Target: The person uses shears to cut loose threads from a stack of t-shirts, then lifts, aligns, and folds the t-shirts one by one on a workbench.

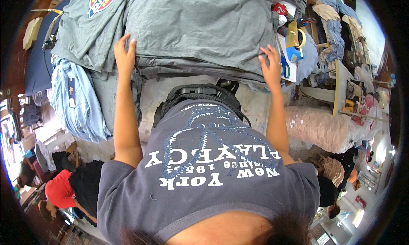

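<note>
A grey T-shirt [204,29] lies spread flat on top of a stack of grey garments in front of me. My left hand [125,53] is at its near left edge, fingers stretched and apart, with nothing gripped. At the near right corner of the shirt is my right hand [270,68], its fingers spread and slightly bent, holding nothing. Whether the fingertips press on the cloth is hard to tell. Another grey shirt [96,40], with a red and yellow printed emblem, lies on the left. Below it hangs a light blue garment [79,104] with a dark tag.
Blue-handled scissors [285,67], a tape roll on a blue dispenser [295,53] and a red object [279,8] lie beside the stack. A large wrapped beige bundle [317,127] is at right. Behind me on the left is a person in red [61,189].
</note>
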Demonstrator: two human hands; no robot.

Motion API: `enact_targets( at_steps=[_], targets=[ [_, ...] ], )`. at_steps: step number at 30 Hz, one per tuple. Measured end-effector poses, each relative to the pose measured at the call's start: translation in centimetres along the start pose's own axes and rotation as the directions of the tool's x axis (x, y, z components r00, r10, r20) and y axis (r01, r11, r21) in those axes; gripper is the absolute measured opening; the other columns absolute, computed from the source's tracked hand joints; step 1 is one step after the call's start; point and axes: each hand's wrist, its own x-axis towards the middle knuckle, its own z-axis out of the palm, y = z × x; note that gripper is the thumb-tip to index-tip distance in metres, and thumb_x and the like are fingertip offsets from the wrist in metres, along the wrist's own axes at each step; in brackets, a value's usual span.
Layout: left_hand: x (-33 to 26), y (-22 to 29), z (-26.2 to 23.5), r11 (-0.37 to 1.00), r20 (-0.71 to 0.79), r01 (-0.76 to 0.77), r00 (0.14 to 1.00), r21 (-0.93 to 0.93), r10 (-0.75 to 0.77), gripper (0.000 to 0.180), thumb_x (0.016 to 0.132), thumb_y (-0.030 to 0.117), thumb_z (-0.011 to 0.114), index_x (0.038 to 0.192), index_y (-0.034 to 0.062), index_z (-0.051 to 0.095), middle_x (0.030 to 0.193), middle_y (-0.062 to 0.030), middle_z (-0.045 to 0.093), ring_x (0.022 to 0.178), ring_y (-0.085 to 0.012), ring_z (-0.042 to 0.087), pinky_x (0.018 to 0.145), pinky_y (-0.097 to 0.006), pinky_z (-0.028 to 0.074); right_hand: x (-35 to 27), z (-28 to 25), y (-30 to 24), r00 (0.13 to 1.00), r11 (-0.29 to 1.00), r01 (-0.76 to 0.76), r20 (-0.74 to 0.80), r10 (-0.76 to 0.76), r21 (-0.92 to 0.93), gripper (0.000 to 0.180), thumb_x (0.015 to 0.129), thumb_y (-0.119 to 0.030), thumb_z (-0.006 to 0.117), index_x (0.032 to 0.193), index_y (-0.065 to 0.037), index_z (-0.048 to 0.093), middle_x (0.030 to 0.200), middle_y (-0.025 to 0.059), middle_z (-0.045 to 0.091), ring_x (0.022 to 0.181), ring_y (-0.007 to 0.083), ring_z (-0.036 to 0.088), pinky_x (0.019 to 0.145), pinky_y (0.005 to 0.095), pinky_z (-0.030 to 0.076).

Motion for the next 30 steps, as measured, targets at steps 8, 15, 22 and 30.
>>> enact_targets(
  at_steps=[8,15,22,30],
  targets=[
    [-3.3,0.9,-2.6,0.604,0.178,0.661,0.726,-0.444,-0.664,0.039,0.084,0.03,0.056,0.109,0.0006,0.053,0.099,-0.0065,0.056,0.088,-0.0117,0.05,0.076,-0.023,0.038,-6.2,0.0,-1.1,0.835,0.808,-0.479,-0.106,0.54,0.342,0.035,0.075,-0.017,0.067,0.102,-0.001,0.05,0.076,0.002,0.049,0.064,0.009,0.044,0.061,0.0213,0.038],
    [-3.3,-2.1,-0.7,0.605,0.07,0.534,0.781,-0.591,-0.62,0.028,0.081,0.023,0.06,0.096,-0.0009,0.055,0.09,-0.0057,0.057,0.083,-0.0105,0.051,0.075,-0.022,0.039,-4.9,-1.2,-0.5,0.783,0.601,-0.554,0.114,0.612,0.576,0.036,0.076,-0.012,0.066,0.103,0.001,0.045,0.064,-0.0034,0.045,0.056,0.003,0.036,0.05,0.0164,0.027],
    [-5.2,0.2,0.6,0.871,-0.344,0.263,0.841,-0.415,-0.418,0.02,0.078,0.013,0.062,0.092,0.0,0.055,0.078,-0.0019,0.053,0.071,-0.0092,0.047,0.065,-0.021,0.038,-5.4,-1.6,-0.5,0.76,0.523,-0.563,0.152,0.632,0.64,0.032,0.077,-0.009,0.064,0.101,0.0,0.045,0.065,-0.0034,0.046,0.057,0.0036,0.039,0.051,0.0174,0.031],
    [-6.8,6.0,0.0,0.42,0.246,0.552,0.769,-0.721,-0.589,0.021,0.082,0.018,0.059,0.091,-0.0005,0.058,0.078,-0.0074,0.062,0.062,-0.0098,0.057,0.052,-0.017,0.04,-5.3,-1.8,-0.2,0.756,0.507,-0.581,0.191,0.626,0.637,0.033,0.076,-0.008,0.064,0.101,-0.001,0.045,0.067,-0.001,0.049,0.058,0.0053,0.044,0.052,0.0185,0.036]
  ],
)
